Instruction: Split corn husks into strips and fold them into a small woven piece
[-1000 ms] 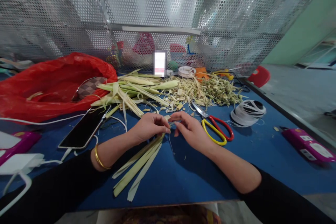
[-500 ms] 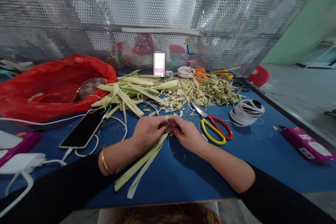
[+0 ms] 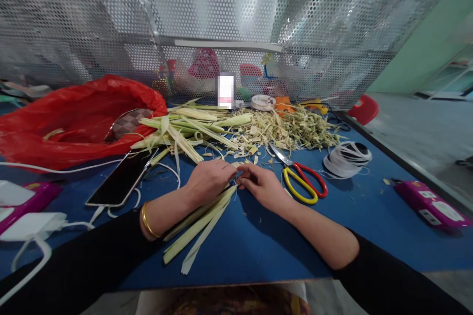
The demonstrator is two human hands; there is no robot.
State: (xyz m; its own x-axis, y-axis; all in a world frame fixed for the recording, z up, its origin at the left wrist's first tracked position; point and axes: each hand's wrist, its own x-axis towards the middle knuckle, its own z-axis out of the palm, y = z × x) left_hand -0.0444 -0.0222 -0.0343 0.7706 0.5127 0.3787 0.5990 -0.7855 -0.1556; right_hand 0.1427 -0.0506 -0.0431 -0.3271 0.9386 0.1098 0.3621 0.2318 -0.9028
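Note:
My left hand [image 3: 209, 179] and my right hand [image 3: 263, 186] meet fingertip to fingertip over the blue table [image 3: 258, 246]. Both are closed in a pinch on the top end of a bundle of pale green leaf strips [image 3: 199, 224]. The strips trail down and left toward the table's near edge, passing under my left hand. A gold bangle [image 3: 147, 220] sits on my left wrist. Whether a thread runs between my fingers is too small to tell.
A pile of leaf strips [image 3: 192, 125] and cut scraps [image 3: 295, 130] lies behind my hands. Red-and-yellow scissors [image 3: 301, 179] and a spool of white thread [image 3: 347, 157] are to the right. Left are a phone [image 3: 121, 179] and a red plastic bag [image 3: 74, 123]. Perforated metal screen [image 3: 236, 24] at the back.
My two hands came together; a second ago the right was slightly apart with a thin thread hanging below it. The strip bundle shifted a little with the left hand.

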